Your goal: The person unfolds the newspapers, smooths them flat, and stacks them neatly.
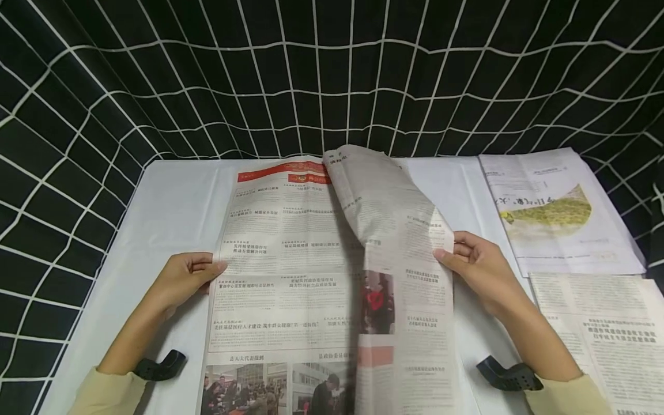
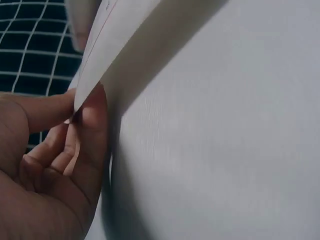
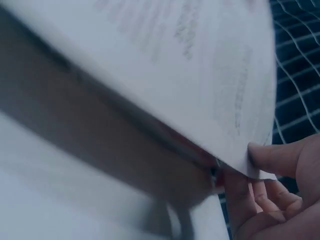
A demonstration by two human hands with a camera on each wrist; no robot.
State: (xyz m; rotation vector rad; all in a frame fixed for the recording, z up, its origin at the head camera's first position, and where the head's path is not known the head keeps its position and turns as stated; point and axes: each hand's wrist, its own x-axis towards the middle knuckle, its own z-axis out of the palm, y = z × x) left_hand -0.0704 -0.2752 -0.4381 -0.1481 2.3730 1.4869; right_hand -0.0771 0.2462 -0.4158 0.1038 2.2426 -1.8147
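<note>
A newspaper (image 1: 290,288) with red banners and photos lies spread over the white table, its right part lifted and folding over in the middle. My left hand (image 1: 189,279) pinches its left edge between thumb and fingers; the left wrist view shows the paper's edge (image 2: 100,70) caught there, raised off the surface. On the other side, my right hand (image 1: 479,262) pinches the right edge. In the right wrist view the thumb (image 3: 272,157) presses on top of the sheet (image 3: 200,100), with fingers beneath and a shadowed gap under the paper.
To the right lies another printed sheet (image 1: 570,230) with a green and yellow picture. Below it is a further newspaper page (image 1: 602,340), partly behind the right forearm. Black cloth with a white grid (image 1: 363,75) hangs around the white table (image 1: 171,202).
</note>
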